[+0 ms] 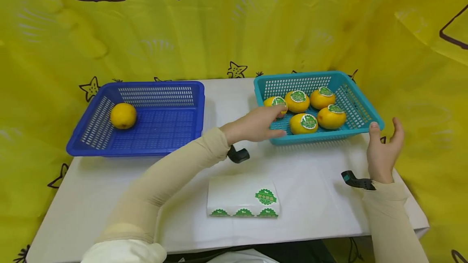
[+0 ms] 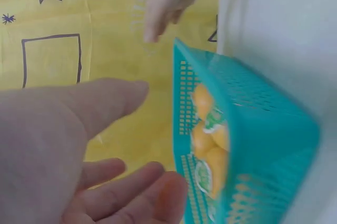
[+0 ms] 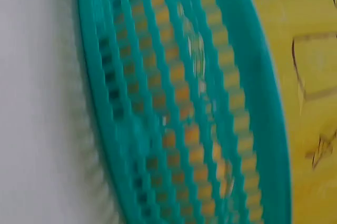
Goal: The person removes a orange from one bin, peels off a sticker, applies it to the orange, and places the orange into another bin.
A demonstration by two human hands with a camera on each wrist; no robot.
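Observation:
A teal basket [image 1: 360, 98] at the right holds several yellow citrus fruits [image 1: 330, 117], each with a green-and-white round sticker. My left hand [image 1: 256, 124] reaches over the basket's left front side, fingers spread and relaxed; in the left wrist view that hand [image 2: 105, 145] holds nothing. Near the right front corner, my right hand [image 1: 384, 149] is raised with its thumb beside the rim and fingers pointing up; I cannot tell whether it touches the basket. Its fingers are outside the right wrist view, which shows the basket's slotted wall [image 3: 158, 113] close up.
A blue basket [image 1: 199, 113] at the left contains one yellow fruit [image 1: 123, 116] without a visible sticker. Nearer me on the white table [image 1: 310, 198] lies a sheet of green stickers [image 1: 234, 194]. Yellow patterned cloth [image 1: 204, 35] hangs behind and around the table.

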